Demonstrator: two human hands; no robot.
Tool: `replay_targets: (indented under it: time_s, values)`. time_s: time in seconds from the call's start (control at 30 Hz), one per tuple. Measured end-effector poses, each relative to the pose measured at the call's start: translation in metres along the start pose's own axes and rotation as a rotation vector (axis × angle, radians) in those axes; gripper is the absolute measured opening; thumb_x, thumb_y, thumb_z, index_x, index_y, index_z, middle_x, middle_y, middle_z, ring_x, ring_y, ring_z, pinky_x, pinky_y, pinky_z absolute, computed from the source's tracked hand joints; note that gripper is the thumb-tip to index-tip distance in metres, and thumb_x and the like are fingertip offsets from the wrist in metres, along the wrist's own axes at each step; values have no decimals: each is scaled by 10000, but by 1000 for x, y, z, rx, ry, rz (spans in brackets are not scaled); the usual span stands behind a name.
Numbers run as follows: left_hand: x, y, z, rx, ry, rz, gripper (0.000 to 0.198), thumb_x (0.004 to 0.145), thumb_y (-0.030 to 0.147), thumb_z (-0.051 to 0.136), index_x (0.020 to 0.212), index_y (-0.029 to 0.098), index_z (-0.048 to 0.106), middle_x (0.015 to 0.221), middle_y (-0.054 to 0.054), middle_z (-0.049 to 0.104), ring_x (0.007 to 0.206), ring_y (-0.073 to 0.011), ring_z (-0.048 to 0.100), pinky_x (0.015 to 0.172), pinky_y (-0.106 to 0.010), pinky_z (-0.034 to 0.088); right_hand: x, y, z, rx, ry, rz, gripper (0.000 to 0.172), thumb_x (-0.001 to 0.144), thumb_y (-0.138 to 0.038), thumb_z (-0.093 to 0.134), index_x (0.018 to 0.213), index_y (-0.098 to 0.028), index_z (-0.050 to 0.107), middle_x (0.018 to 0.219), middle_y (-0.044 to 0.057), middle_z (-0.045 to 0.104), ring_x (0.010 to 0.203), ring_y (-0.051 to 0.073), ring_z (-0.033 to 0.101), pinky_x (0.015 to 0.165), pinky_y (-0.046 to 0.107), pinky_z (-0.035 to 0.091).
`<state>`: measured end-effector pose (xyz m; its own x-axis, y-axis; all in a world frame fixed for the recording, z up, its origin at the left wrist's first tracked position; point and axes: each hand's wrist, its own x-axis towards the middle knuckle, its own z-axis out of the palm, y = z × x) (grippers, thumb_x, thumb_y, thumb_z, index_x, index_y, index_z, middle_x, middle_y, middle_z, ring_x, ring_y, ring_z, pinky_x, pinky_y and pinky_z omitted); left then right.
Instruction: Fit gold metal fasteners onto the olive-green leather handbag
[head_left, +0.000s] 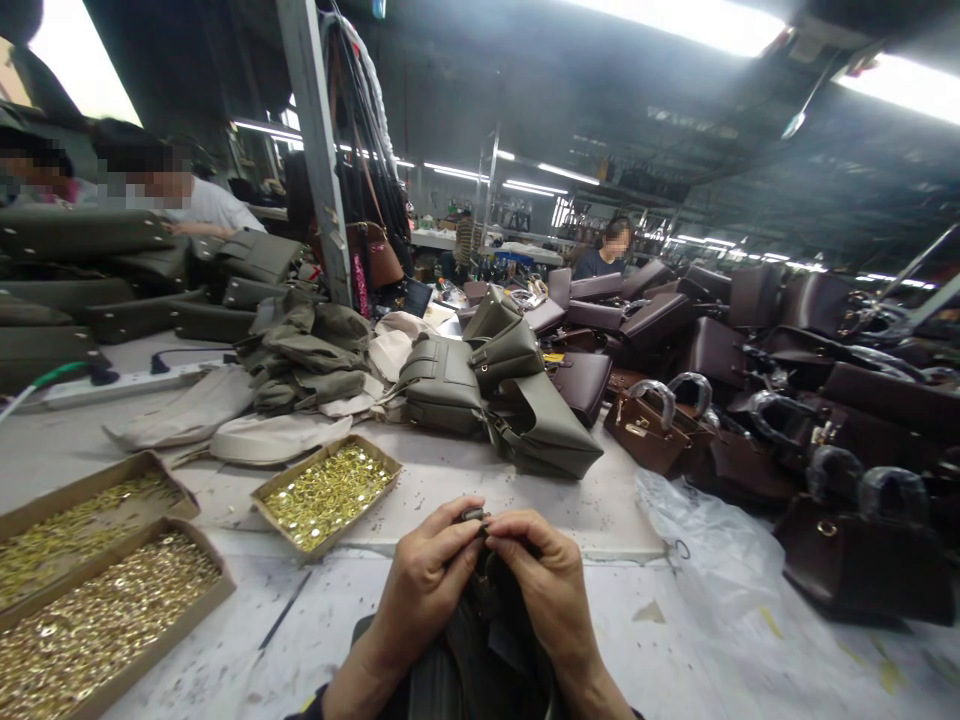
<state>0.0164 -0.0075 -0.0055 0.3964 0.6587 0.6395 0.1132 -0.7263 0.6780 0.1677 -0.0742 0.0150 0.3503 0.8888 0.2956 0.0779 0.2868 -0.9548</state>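
Dark bag [480, 650]: one, at the bottom edge of my feed, lying on the worktop [675, 640] under both wrists.
Hands: two. My left hand [424, 585] and right hand [547, 580] are both closed, their fingertips meeting to pinch one small dark fitting [475, 516] at the top of the dark bag.
Trays: three cardboard ones holding gold hardware, all left of the dark bag. The small tray [281, 528] is nearest it; the two long trays [165, 640] sit side by side further left.
Olive bags [442, 385]: four that I can make out, grouped beyond the dark bag.
Brown bags [652, 425]: a heap to the right of the dark bag, too many for me to count.
Plastic sheet [697, 540]: one, clear and crumpled, just right of the dark bag.
Surface: pale and scuffed, with a white power strip [127, 382] far left of the dark bag.
Room: a workshop with tube lights overhead, a metal post [319, 150] beyond the dark bag, and three other people seated further back.
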Motion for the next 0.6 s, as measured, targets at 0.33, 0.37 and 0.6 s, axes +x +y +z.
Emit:
replay_targets:
  time_s: [0.33,0.37,0.6]
  values:
    - [-4,-3,3,142,-29,90,291,958,131,574,1176,235,737,1304,-107,703,1191,-217,689,1017,-301,574,-6,4,5,-116,29,-107,104,911,-173,663,863,-242,723,897,-1,722,884,171,671,838,264,510]
    - [-4,-4,3,149,-36,95,293,958,131,572,1177,235,736,1306,-108,702,1192,-219,688,1016,-304,575,-6,5,5,-116,43,-101,97,905,-170,666,854,-239,711,880,-6,710,865,167,664,821,258,506]
    - [-3,-3,1,67,-55,87,276,943,132,580,1140,237,743,1267,-108,715,1162,-225,697,980,-327,589,-2,1,4,-171,51,-105,58,886,-185,715,890,-241,704,873,-16,665,831,156,633,785,243,492]
